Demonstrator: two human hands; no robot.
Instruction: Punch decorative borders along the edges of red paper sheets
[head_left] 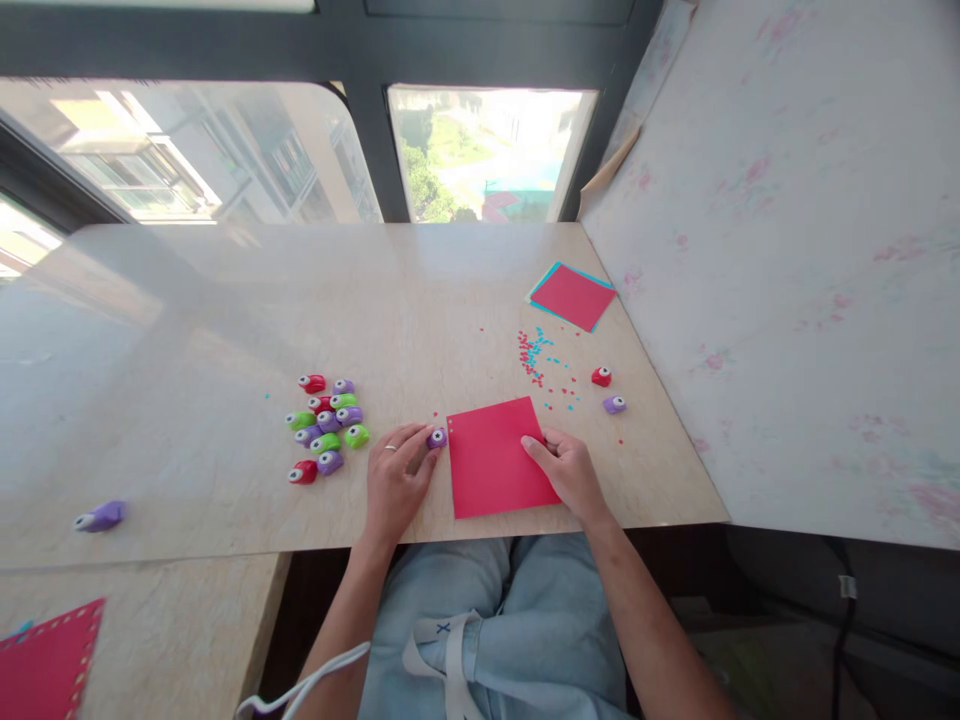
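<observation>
A red square of paper (495, 460) lies near the front edge of the beige table (225, 300). My left hand (396, 485) pinches a small purple paper punch (437, 437) at the sheet's upper left corner. My right hand (566, 470) grips the sheet's right edge, fingers curled over it.
A cluster of several small red, green and purple punches (326, 425) sits left of my left hand. A lone purple punch (101, 516) lies far left. A red punch (601, 376) and a purple punch (614, 404) sit right, beside scattered confetti (536, 355). Stacked red-and-blue sheets (572, 296) lie at the back right.
</observation>
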